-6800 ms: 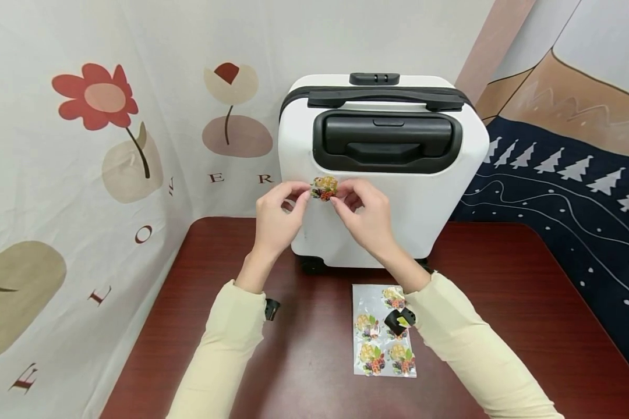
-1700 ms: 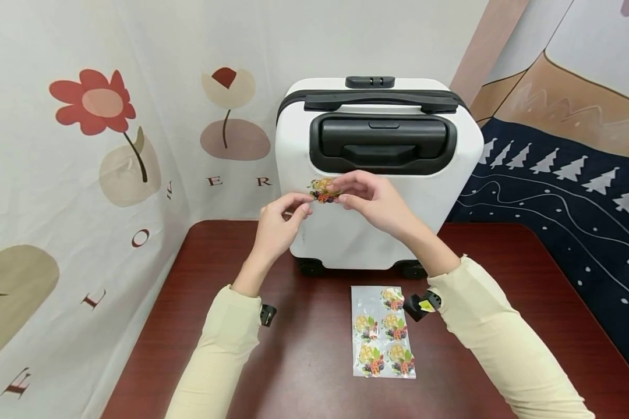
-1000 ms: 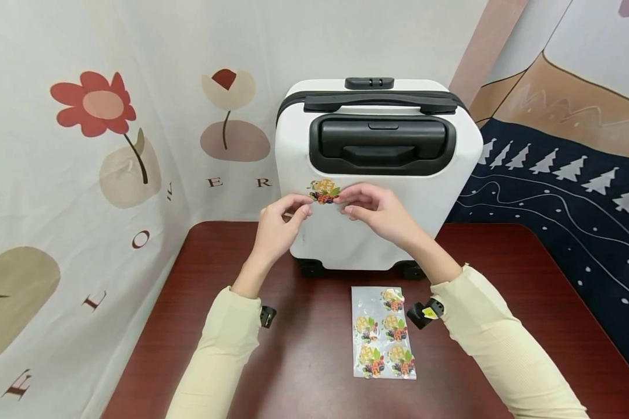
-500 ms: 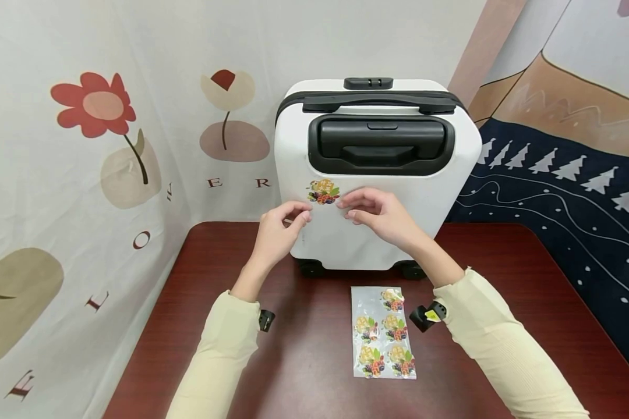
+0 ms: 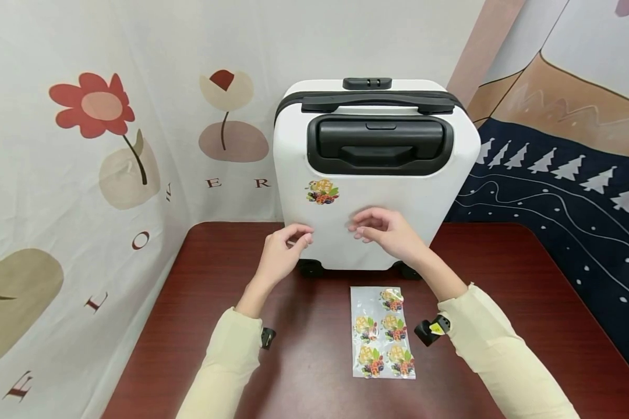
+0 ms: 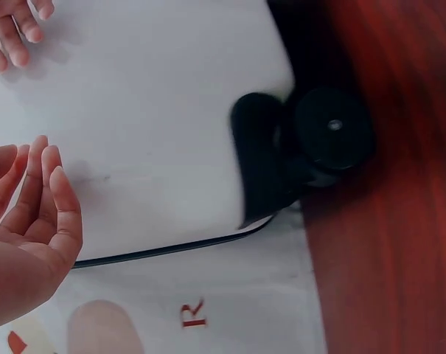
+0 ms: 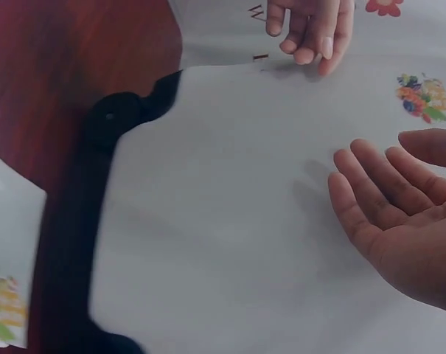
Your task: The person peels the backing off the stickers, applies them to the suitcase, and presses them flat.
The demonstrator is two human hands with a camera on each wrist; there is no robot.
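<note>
A fruit-patterned sticker [image 5: 322, 191] lies flat on the upper left of the white suitcase [image 5: 330, 224], below its black recessed handle [image 5: 382, 145]. Both hands are apart from the sticker and hold nothing. My left hand [image 5: 283, 250] hovers before the suitcase's lower left with loosely bent fingers. My right hand [image 5: 390, 233] is in front of the panel's lower middle, its fingers relaxed and slightly bent. In the right wrist view the sticker [image 7: 424, 97] shows beyond the right hand [image 7: 407, 206]. A sheet of several like stickers [image 5: 364, 355] lies on the table in front of the suitcase.
The suitcase stands on black wheels [image 5: 310, 268] at the back of the dark red table [image 5: 209, 326]. Cloth with printed flowers [image 5: 99, 105] hangs behind and to the left. A dark printed cloth [image 5: 555, 198] hangs at the right.
The sticker, earlier held between both hands, now stays on the suitcase by itself. Both hands have let go and moved down, away from it.
</note>
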